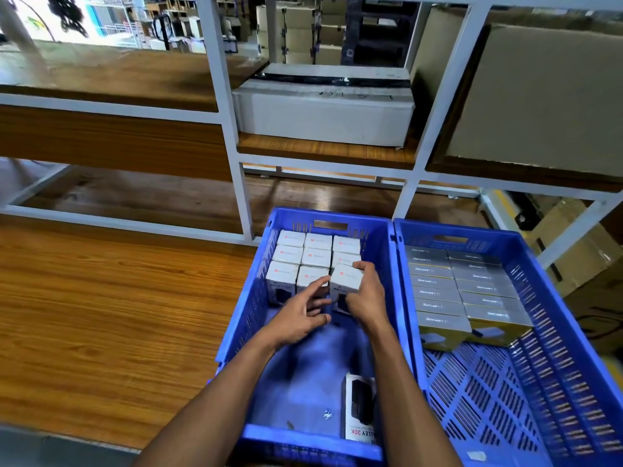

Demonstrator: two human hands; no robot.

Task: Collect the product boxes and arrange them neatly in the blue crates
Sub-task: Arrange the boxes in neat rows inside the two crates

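Inside the left crate (242, 318), both hands at the front row of white boxes (303, 256). Right hand (365, 298) clamped on the rightmost box (345, 279), fingers over its top edge, box tilted slightly, just beside its neighbours. Left hand (300, 316) open, fingers spread, index tip touching the middle front box (312, 276); grips nothing. White boxes stand upright in three rows of three against the far wall. Near half of this crate bare, save one loose box (359, 411) lying flat by the near wall, under the right forearm. Right crate (573, 348) touches the left one side by side; grey boxes (465, 288) packed in two columns at its far end, near end bare. Both crates sit on a wooden table (101, 315). Beyond, a white metal rack (232, 129) holds a long white carton (323, 116) and a large brown carton (539, 96).
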